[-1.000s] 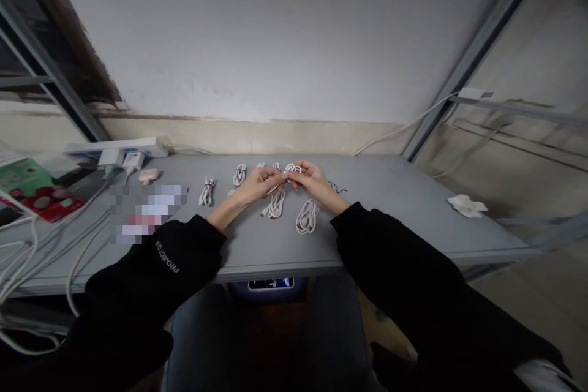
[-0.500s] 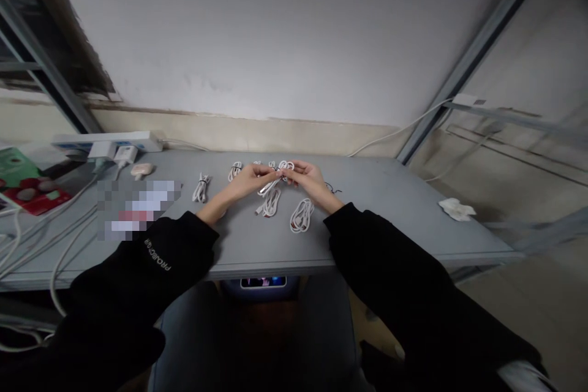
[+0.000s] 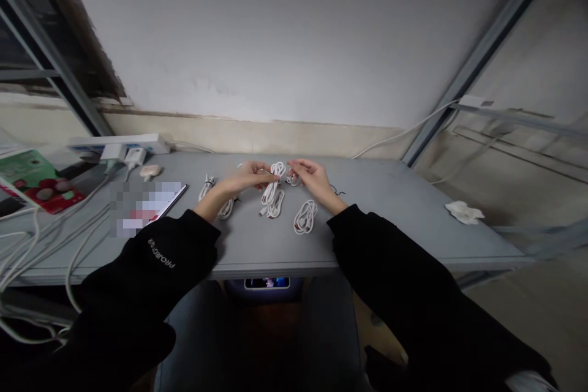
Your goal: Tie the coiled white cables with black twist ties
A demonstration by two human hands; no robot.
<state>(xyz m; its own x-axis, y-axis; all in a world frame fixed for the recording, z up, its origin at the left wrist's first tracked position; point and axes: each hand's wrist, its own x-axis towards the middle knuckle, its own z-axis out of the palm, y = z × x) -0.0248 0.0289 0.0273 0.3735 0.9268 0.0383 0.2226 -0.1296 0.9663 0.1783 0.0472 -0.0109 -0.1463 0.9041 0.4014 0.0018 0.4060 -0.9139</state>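
My left hand (image 3: 252, 176) is closed on a bundled white charging cable (image 3: 274, 177), held upright above the desk. Just to its right, my right hand (image 3: 310, 176) has thumb and forefinger drawn together. Anything in that pinch is too small to make out. Beneath the held bundle lies another coiled white cable (image 3: 275, 205). A looser white coil (image 3: 305, 217) rests nearer the front edge. More white cable bundles (image 3: 206, 185) lie beside and behind my left wrist, partly hidden by it. A thin black tie (image 3: 339, 192) shows by my right wrist.
A white power strip (image 3: 156, 143) with plugged-in chargers stands at the back left of the grey desk (image 3: 390, 226). Cords trail over the left side, near a pixelated flat device (image 3: 177, 199) and a green-and-red box (image 3: 32, 180). Crumpled tissue (image 3: 463, 212) lies at the right.
My hands, together at the cable bundle before, have moved apart. The bundle stays in my left hand and now stands more upright. The view has shifted slightly.
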